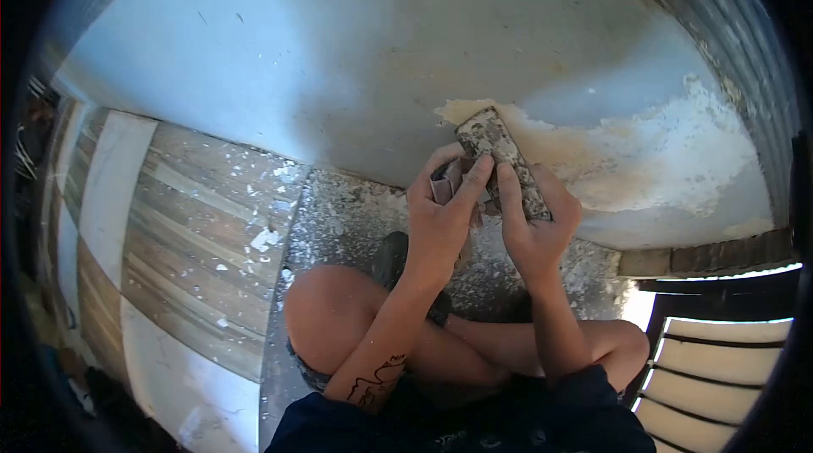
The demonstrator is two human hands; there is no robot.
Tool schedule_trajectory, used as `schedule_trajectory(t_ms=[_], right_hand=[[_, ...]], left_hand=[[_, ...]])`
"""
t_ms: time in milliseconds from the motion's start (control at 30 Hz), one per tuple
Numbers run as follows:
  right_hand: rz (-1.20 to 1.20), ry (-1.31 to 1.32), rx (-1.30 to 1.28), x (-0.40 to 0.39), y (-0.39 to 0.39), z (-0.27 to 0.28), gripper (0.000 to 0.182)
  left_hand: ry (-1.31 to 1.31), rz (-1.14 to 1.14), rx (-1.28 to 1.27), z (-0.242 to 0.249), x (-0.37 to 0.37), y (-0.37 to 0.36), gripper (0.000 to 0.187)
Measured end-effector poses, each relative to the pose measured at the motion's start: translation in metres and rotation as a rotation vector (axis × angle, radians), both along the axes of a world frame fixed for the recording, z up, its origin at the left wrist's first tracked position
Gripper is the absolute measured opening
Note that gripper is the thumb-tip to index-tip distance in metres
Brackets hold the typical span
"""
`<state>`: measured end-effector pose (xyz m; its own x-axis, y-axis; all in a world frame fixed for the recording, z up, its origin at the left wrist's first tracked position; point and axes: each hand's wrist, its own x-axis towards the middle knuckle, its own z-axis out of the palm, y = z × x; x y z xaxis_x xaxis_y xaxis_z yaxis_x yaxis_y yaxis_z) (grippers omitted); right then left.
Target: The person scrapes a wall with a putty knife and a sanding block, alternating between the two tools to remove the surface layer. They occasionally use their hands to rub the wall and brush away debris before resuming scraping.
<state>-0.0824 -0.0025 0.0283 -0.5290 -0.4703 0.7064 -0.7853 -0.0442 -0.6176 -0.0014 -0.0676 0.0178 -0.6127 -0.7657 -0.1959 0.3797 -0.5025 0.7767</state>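
In front of the wall, my two hands are close together at about the middle of the view. My right hand (539, 224) is closed around a flat rectangular block (500, 144), its face speckled grey-white and brown. My left hand (445, 216) is closed on a folded brownish-pink piece (447, 184) that looks like worn sandpaper; its thumb tip meets the block's face. Fingers hide part of both things. Behind the block, the pale blue wall (364, 55) has a bared cream-white patch (652, 152) where paint is gone.
White flakes litter the grey floor strip (339, 216) along the wall and spill onto a wood-patterned floor covering (195, 241) at left. My bent knees (334, 313) are below my hands. At lower right are a doorway sill (703, 258) and a barred panel (720, 377).
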Motion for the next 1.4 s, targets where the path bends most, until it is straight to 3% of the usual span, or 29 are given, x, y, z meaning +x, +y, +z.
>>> schedule_trajectory(t_ms=[233,300,367,433,500,567,667,733,800,1033,1100,1233,1400], right_hand=[[-0.091,0.149,0.050,0.005,-0.006,0.009,0.015],[-0.118,0.070,0.107,0.008,-0.009,0.013,0.013],[-0.058,0.068,0.108,0.005,-0.022,0.018,0.012],[-0.008,0.046,0.106,0.011,-0.036,0.022,0.011],[0.027,0.190,0.063,0.023,-0.050,0.027,0.013],[0.038,0.133,0.078,0.025,-0.048,0.026,0.016],[-0.002,0.256,-0.075,0.018,-0.035,0.013,0.015],[-0.127,0.133,0.120,0.009,-0.008,0.010,0.008],[-0.138,0.143,0.158,0.006,0.000,0.014,0.009],[-0.089,0.088,0.193,0.012,-0.021,0.027,0.012],[-0.019,0.113,0.167,0.020,-0.048,0.034,0.010],[0.046,0.202,0.183,0.031,-0.055,0.033,0.010],[-0.088,0.121,0.227,0.015,-0.011,0.027,0.010]], left_hand=[[0.057,0.005,-0.038,-0.005,0.002,-0.004,0.016],[0.069,-0.030,-0.006,0.001,0.002,-0.005,0.017],[0.070,0.118,0.175,0.006,-0.004,-0.003,0.017],[0.118,0.203,0.186,0.013,0.000,-0.016,0.017],[0.171,0.296,0.188,0.012,0.011,-0.027,0.017],[0.130,0.091,0.173,0.008,0.023,-0.031,0.018],[0.052,0.063,0.152,0.012,0.016,-0.020,0.016],[0.030,-0.005,0.109,0.008,0.011,-0.012,0.015],[0.017,-0.091,0.066,0.001,0.005,-0.005,0.014],[0.108,-0.035,0.235,0.008,0.003,-0.008,0.013],[0.121,0.220,0.289,0.023,0.007,-0.019,0.015],[0.241,0.100,0.239,0.003,0.024,-0.033,0.019],[0.117,-0.072,0.306,0.006,0.006,-0.001,0.024]])
